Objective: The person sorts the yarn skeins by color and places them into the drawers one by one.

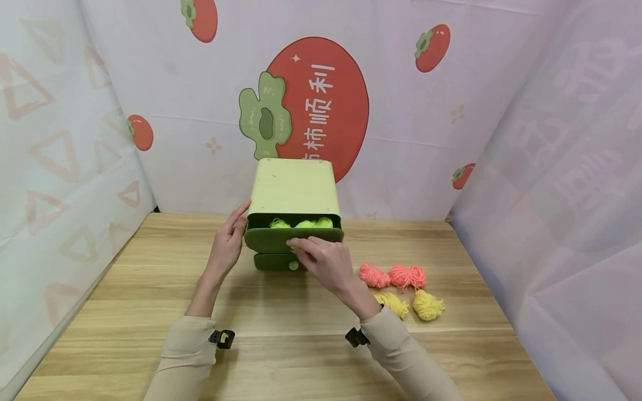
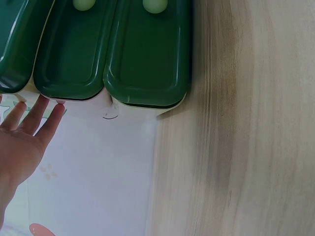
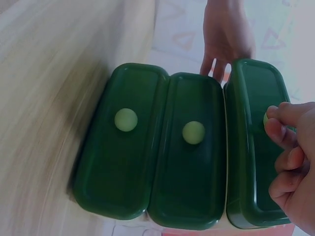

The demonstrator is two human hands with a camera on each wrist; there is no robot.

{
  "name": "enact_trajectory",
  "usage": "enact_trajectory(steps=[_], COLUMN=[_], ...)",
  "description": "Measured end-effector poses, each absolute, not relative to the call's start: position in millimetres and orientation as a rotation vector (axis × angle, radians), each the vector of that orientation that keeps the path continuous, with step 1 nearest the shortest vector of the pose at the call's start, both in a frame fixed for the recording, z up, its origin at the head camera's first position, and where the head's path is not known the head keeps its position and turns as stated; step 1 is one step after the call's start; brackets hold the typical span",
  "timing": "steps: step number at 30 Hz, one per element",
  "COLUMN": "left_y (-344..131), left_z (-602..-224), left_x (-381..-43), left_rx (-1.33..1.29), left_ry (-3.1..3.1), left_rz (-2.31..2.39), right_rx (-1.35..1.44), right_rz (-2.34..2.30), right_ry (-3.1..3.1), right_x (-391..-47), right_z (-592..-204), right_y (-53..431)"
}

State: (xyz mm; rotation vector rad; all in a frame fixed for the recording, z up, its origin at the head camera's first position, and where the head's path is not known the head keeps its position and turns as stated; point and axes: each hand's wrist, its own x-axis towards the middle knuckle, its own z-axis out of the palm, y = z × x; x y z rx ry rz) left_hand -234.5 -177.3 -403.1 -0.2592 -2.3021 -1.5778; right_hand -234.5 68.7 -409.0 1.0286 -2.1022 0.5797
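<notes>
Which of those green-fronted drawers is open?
The top drawer, whose knob the right hand pinches. It is pulled out, with bright green yarn showing inside, while the middle drawer and bottom drawer are closed.

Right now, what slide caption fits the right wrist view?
Right hand pinching the knob of a jutting green drawer, two shut drawers alongside, left hand beyond.

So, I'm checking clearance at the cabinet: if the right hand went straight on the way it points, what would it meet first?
Probably the top drawer's green front: the right hand pinches that drawer's knob, with the front just behind it. The exact gap is hard to judge.
</notes>
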Motion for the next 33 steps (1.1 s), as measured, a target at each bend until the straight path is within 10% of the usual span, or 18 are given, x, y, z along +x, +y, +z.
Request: enact_trajectory(steps=[33], left_y=[-177], left_z=[-405], left_x=[-237], left_rx=[-0.313], left_ry=[-2.254], left_rz=[-1.664], right_rx=[0.98], right_rz=[0.594], right_ry=[-2.16], right_x=[-264], right_z=[-404], right_y=[64])
